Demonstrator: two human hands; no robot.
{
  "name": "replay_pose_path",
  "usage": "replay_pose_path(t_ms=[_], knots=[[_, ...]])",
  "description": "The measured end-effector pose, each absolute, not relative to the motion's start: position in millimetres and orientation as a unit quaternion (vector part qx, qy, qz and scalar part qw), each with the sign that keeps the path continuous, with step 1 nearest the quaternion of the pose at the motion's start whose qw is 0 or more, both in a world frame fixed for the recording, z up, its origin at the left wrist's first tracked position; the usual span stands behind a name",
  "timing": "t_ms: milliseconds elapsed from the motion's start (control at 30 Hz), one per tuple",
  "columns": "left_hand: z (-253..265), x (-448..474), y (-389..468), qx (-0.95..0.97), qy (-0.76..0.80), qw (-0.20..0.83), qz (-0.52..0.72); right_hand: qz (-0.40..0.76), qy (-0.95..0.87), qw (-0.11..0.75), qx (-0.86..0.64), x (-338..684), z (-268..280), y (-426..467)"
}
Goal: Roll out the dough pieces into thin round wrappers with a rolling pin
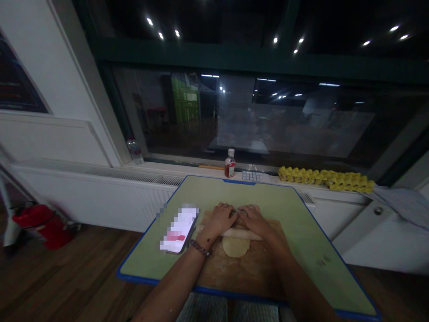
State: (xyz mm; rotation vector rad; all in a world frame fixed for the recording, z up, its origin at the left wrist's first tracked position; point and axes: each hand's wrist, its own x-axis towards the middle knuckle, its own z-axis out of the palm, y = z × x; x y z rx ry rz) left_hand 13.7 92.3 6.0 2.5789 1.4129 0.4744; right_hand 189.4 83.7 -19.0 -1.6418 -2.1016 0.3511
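Both palms bear down on a pale wooden rolling pin (231,231), which lies crosswise under them on a wooden board (237,277). My left hand (221,218), a beaded bracelet at its wrist, curves its fingers over the far side of the pin. Close beside it, fingers bent inward too, my right hand (252,219) presses on the pin's right part; the fingertips of the two hands nearly meet. A flat round of dough (236,247) shows on the near side of the pin, its far edge hidden beneath it. My palms hide part of the pin.
The board rests on a green table (325,268) with a blue rim. Left of it lies a lit phone (182,228), partly blurred. Along the windowsill stand a small red-labelled bottle (229,164), a clear bottle (135,151) and yellow egg trays (321,178). A red bucket-like object (43,226) sits on the floor.
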Motion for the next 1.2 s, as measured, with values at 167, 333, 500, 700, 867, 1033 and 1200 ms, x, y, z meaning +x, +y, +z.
replay_pose_path(t_ms=[167, 333, 500, 700, 867, 1033, 1200], knots=[[6, 13, 91, 0.864, 0.471, 0.086, 0.156, 0.116, -0.758, 0.230, -0.599, 187, -13, 79], [10, 15, 91, 0.865, 0.466, 0.090, 0.160, 0.088, -0.748, 0.243, -0.611, 181, -1, 70], [20, 7, 85, 0.878, 0.439, 0.095, 0.167, 0.045, -0.741, 0.233, -0.628, 172, 17, 47], [24, -20, 44, 0.855, 0.489, 0.087, 0.151, -0.031, -0.767, 0.143, -0.624, 182, 15, 3], [14, -27, 3, 0.822, 0.543, 0.071, 0.155, -0.049, -0.777, 0.157, -0.608, 197, -2, -13], [-2, -30, -21, 0.789, 0.587, 0.075, 0.165, -0.003, -0.764, 0.176, -0.620, 196, -1, 2], [-8, -33, -25, 0.787, 0.585, 0.074, 0.181, 0.022, -0.778, 0.152, -0.610, 189, 7, 24]])
